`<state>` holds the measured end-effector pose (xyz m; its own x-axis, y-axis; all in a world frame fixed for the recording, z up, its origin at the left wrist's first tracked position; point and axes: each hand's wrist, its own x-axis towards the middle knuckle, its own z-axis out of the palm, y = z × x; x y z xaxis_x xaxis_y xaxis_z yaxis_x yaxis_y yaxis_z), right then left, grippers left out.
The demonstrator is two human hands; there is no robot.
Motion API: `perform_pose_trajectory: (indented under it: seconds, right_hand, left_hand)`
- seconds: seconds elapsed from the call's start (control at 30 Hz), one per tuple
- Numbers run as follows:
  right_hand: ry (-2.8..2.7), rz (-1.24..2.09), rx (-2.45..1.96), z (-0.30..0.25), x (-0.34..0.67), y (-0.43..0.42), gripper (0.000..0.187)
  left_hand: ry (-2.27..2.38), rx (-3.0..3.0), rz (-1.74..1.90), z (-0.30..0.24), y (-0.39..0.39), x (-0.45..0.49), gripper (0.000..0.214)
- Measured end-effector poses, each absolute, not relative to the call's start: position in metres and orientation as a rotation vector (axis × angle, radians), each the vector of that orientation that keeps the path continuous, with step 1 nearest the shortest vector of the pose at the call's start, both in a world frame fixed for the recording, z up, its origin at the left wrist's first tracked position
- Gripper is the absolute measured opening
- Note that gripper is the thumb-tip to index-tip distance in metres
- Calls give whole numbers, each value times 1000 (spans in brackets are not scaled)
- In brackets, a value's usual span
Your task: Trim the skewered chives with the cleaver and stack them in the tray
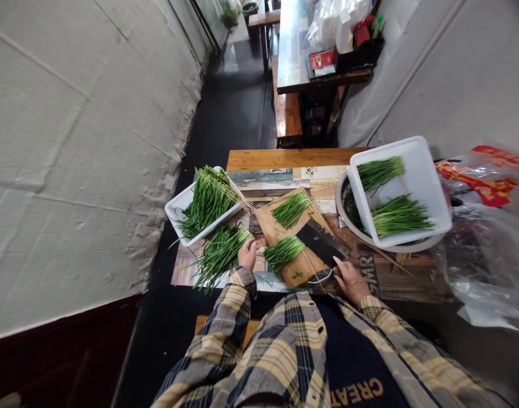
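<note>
My left hand (247, 254) is closed, fingers curled at the pale cut ends of a loose pile of garlic chives (219, 256) on the table. My right hand (352, 280) is wrapped around the handle end of a broad dark cleaver (319, 240), its index finger against the blade; the palm hides the handle. The blade lies slanted over a wooden cutting board (266, 218). On that board are two chive bundles, one near the far edge (292, 209) and one nearer me (284, 253). A thin wooden skewer lies by the nearer bundle.
A white tub (174, 211) piled with skewered chives stands at the left. At the right, a white bin (438, 195) with two chive bundles rests on a round basin (341, 198), beside plastic bags (489, 249). Another table (291, 51) and a bench (287, 116) stand beyond.
</note>
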<state>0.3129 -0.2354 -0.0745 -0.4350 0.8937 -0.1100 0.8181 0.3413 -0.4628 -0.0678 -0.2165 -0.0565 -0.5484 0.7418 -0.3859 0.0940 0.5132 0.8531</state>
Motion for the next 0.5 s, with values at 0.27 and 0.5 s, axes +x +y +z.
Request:
perform_pose_trajectory:
  seconds: [0.27, 0.5]
  right_hand:
    - [-2518, 792, -1578, -49, 253, -226, 26]
    - [-2033, 1205, -1806, -62, 195, -218, 12]
  left_hand:
    - [1952, 712, 984, -50, -213, -77, 41]
    - [1899, 686, 972, -41, -224, -84, 46]
